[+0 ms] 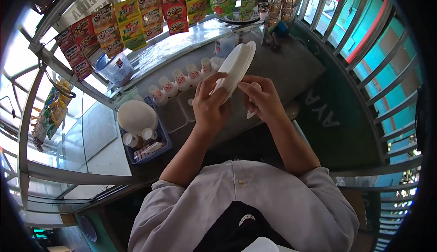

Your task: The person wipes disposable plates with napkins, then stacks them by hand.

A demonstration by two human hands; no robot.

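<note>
My left hand [211, 104] is closed on a white foam plate [237, 65], fingers on its face and rim. The plate is tilted up nearly on edge, seen from the side. My right hand [263, 98] is closed around a crumpled white tissue or cloth [256, 87]; its fingertips are at the plate's lower rim. Beyond my left hand, a row of white printed paper cups [181, 80] stands upside down on the counter. A clear plastic tray [175, 115] lies beside my left wrist.
A blue basket [150, 155] at the left holds a round white plate [136, 117], cups and packets. Hanging drink sachets [174, 8] line the top. A clear tub [116, 70] stands on the far ledge. Metal bars [382, 65] run along the right.
</note>
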